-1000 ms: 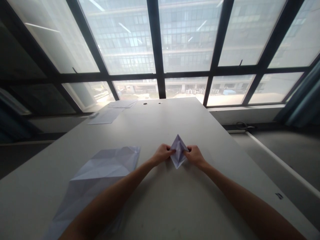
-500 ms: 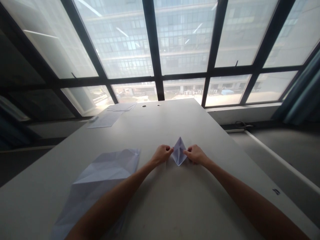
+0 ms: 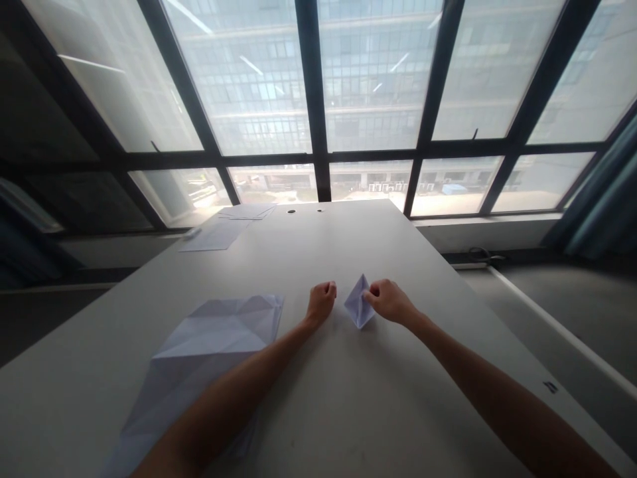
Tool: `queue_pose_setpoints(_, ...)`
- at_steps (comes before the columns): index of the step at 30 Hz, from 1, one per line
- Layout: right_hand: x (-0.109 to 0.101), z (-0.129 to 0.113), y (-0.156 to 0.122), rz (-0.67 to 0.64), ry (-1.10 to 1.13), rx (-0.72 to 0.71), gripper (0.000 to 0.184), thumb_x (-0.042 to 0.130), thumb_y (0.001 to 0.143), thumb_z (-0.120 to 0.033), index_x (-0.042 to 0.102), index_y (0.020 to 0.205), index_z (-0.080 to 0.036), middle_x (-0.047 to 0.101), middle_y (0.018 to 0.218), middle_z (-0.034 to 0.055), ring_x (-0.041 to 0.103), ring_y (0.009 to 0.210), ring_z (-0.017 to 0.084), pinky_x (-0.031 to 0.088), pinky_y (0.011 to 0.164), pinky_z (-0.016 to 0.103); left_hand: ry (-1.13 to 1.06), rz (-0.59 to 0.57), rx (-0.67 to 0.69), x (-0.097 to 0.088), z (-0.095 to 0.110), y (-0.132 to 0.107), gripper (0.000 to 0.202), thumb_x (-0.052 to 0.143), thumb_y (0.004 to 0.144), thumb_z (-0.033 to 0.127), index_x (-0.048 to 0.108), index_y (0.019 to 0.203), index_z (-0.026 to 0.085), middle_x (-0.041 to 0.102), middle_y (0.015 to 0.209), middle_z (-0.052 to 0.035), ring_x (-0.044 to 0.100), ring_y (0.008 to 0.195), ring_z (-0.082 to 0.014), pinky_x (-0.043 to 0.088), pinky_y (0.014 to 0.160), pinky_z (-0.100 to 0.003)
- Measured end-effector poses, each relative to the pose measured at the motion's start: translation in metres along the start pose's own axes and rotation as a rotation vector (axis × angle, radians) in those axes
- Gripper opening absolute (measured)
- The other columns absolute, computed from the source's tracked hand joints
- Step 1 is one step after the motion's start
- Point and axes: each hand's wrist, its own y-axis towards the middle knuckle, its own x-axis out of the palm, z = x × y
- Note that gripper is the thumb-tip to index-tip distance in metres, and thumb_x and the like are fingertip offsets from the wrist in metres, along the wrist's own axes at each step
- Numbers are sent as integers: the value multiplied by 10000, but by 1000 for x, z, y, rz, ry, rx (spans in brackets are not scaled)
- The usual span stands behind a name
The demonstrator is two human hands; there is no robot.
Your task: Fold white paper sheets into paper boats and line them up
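A small diamond-shaped piece of folded paper (image 3: 356,304), pale with creases down its middle, is in front of me over the white table (image 3: 318,252). My right hand (image 3: 392,301) pinches its right side between thumb and fingers. Just left of the paper and apart from it, my left hand (image 3: 322,300) is closed with its fingers curled in. I see nothing sticking out of that fist. Large creased sheets of paper (image 3: 209,332) lie to the left, partly covered by my left forearm.
Further flat sheets (image 3: 213,236) rest at the table's far left corner. Two holes show near the far edge, one a cable hole (image 3: 291,212). A small dark mark (image 3: 550,387) is by the right edge. Tall windows (image 3: 368,86) stand beyond.
My left hand has let go of the folded paper's left side and drawn slightly left, its fingers curling in. My right hand keeps its pinch. The whole view has shifted slightly.
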Motion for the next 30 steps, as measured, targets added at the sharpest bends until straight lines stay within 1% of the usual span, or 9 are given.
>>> queue_pose_setpoints(3, 5, -14, 10, -136, -65, 14, 265, 560, 818, -355, 676, 656, -179, 665, 664, 43, 561, 589, 135, 315, 525, 241, -18, 3, -1, -2, 1, 0, 442, 372, 873, 398, 430, 487, 190, 394, 445, 35, 406, 468, -122, 247, 515, -246)
queue_pose_setpoints(6, 10, -20, 20, -211, -140, 61, 212, 588, 789, -335, 700, 703, -177, 685, 709, 62, 583, 606, 147, 330, 522, 240, -37, 11, -5, -3, 2, -1, 438, 376, 872, 386, 439, 485, 189, 402, 446, 35, 409, 468, -121, 250, 519, -246)
queue_pose_setpoints(11, 16, -19, 27, -237, -198, 70, 188, 589, 774, -305, 716, 748, -169, 698, 733, 78, 614, 636, 163, 339, 512, 237, -77, 42, -21, -4, 4, -3, 428, 393, 863, 350, 451, 471, 187, 395, 438, 38, 405, 463, -119, 247, 518, -247)
queue_pose_setpoints(15, 12, -24, 42, -235, -220, 83, 194, 615, 771, -330, 722, 785, -168, 706, 752, 87, 644, 691, 181, 376, 541, 231, -130, 88, -50, -4, 2, 0, 415, 408, 854, 333, 459, 469, 185, 390, 435, 40, 396, 461, -116, 249, 516, -246)
queue_pose_setpoints(18, 8, -32, 70, -211, -246, 83, 247, 629, 775, -362, 722, 869, -154, 717, 830, 113, 666, 770, 205, 426, 593, 234, -174, 155, -97, -5, -3, 4, 412, 389, 866, 344, 470, 494, 187, 395, 445, 39, 394, 464, -118, 253, 509, -244)
queue_pose_setpoints(21, 9, -42, 111, -176, -290, 113, 329, 656, 765, -385, 703, 991, -151, 718, 959, 136, 673, 883, 240, 472, 663, 257, -210, 224, -141, -7, -9, 8, 418, 361, 881, 366, 460, 514, 192, 395, 451, 37, 398, 465, -122, 253, 497, -242)
queue_pose_setpoints(25, 22, -54, 169, -151, -296, 155, 401, 711, 733, -359, 675, 1076, -153, 694, 1083, 161, 661, 986, 271, 500, 736, 283, -244, 263, -169, -8, -12, 9, 417, 357, 879, 366, 449, 510, 195, 382, 440, 37, 396, 456, -122, 249, 486, -238)
queue_pose_setpoints(28, 35, -62, 204, -141, -287, 180, 416, 733, 713, -323, 671, 1083, -143, 680, 1112, 182, 657, 1004, 294, 513, 770, 325, -322, 252, -182, -8, -12, 8, 411, 390, 873, 370, 455, 510, 190, 382, 439, 41, 385, 448, -114, 248, 484, -234)
queue_pose_setpoints(30, 42, -65, 223, -134, -274, 189, 427, 752, 692, -297, 671, 1077, -131, 683, 1094, 190, 654, 1009, 299, 516, 783, 341, -347, 250, -186, -8, -12, 7, 414, 391, 878, 367, 454, 511, 188, 381, 438, 42, 381, 446, -111, 247, 485, -232)
